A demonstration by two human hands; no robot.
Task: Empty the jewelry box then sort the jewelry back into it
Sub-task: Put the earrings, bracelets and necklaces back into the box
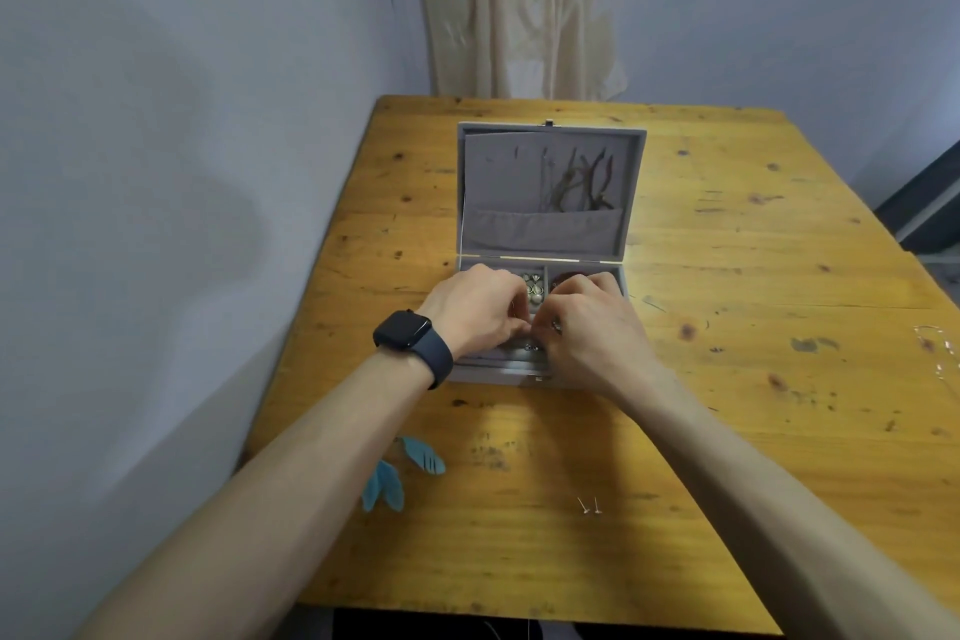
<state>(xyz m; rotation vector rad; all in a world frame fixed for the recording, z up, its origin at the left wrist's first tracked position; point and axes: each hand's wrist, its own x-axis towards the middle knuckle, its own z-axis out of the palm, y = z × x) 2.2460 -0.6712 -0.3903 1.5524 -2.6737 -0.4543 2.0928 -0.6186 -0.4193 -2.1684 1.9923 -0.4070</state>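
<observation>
The jewelry box [550,229] stands open in front of the person, its long side across. Both hands are over its front row: the left hand [478,312] and right hand [597,327] have curled fingers, tips almost meeting. Whether they pinch a small piece, I cannot tell.

On the counter [727,431], blue feather earrings [402,470] lie beside the left forearm and two studs [589,506] nearer the right forearm. A thin chain [935,348] lies well apart on the right. I think sorting is unfinished; nothing blocks the way.

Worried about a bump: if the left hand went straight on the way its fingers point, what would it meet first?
Most likely the right hand: the left hand, over the open grey jewelry box, points toward its fingertips, nearly touching; depth unclear.
</observation>
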